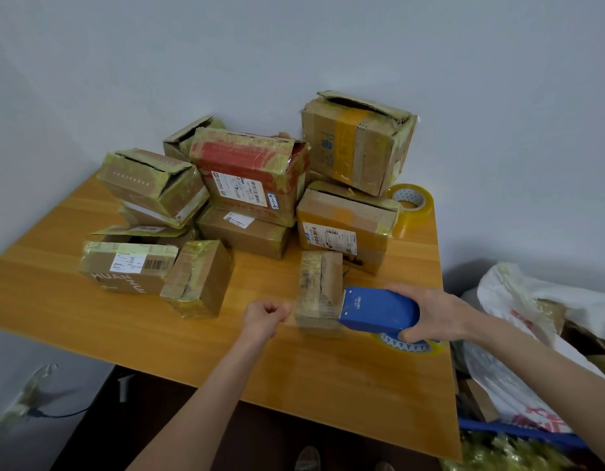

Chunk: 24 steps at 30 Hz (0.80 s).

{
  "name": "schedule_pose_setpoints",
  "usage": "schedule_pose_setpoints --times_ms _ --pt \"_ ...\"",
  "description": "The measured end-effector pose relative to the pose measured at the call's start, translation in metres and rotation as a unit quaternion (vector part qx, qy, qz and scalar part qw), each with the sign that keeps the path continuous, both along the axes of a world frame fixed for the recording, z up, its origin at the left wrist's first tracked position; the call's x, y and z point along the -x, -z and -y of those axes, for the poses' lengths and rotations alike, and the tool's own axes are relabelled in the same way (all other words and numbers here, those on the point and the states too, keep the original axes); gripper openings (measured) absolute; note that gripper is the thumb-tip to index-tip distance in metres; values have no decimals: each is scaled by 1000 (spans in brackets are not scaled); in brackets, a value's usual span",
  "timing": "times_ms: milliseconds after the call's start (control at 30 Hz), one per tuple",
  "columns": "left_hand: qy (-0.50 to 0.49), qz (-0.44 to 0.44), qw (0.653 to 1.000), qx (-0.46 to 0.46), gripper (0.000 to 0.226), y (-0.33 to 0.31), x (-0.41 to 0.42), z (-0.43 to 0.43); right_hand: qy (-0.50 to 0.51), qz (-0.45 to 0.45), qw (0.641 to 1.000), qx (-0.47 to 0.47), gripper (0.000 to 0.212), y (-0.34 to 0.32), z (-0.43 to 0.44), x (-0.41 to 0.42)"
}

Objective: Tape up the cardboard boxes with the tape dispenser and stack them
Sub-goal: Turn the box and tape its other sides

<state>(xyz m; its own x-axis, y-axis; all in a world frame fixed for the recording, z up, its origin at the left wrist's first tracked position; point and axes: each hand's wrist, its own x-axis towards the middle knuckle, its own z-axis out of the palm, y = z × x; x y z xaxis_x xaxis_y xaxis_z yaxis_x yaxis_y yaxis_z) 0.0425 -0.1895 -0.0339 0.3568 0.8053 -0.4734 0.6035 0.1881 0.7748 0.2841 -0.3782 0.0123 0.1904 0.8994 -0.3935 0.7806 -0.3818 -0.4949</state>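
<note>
The wood-coloured surface (328,385) carries everything. Nearest, the left hand (265,317) is curled into a loose fist just beside a small upright box (319,294); nothing can be made out in its fingers. The right hand (440,314) grips the back of the one blue tape dispenser (379,311), whose front edge touches the near right side of that small box. The dispenser bears small white writing, too blurred to read with certainty. Beneath it sits its tape roll (410,346), yellowish-clear, the core patterned with blue triangles.

I can tell eleven cardboard boxes apart, all brown, dented and streaked with yellowish tape. To the left lie a tilted box (201,278) and, touching it, a lettered box (128,266) with "HUANHUI" printed in white, upside down, plus a barcode label. Behind them an open flat box (145,232) lies under a stack of two.

Further back a red-printed box (250,171) rests on a plain one; its shipping label has a small tag handwritten in blue, apparently "3-1-8". To the right, an orange-taped box (345,226) with a barcode label lies below the largest box (359,144), whose top gapes open.

A second tape roll (411,198) stands at the far right edge. Off the surface to the right lies a white bag (532,317) with red print.
</note>
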Motion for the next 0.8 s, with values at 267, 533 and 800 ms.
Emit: schedule_pose_setpoints --times_ms 267,533,800 --pt "56 -46 997 -34 38 22 -3 0 18 -10 999 50 83 24 -3 5" --pt "169 -212 942 -199 48 34 9 -10 42 -12 998 50 85 33 -2 9" --pt "396 -98 812 -419 66 19 3 45 47 3 998 31 85 41 -7 24"
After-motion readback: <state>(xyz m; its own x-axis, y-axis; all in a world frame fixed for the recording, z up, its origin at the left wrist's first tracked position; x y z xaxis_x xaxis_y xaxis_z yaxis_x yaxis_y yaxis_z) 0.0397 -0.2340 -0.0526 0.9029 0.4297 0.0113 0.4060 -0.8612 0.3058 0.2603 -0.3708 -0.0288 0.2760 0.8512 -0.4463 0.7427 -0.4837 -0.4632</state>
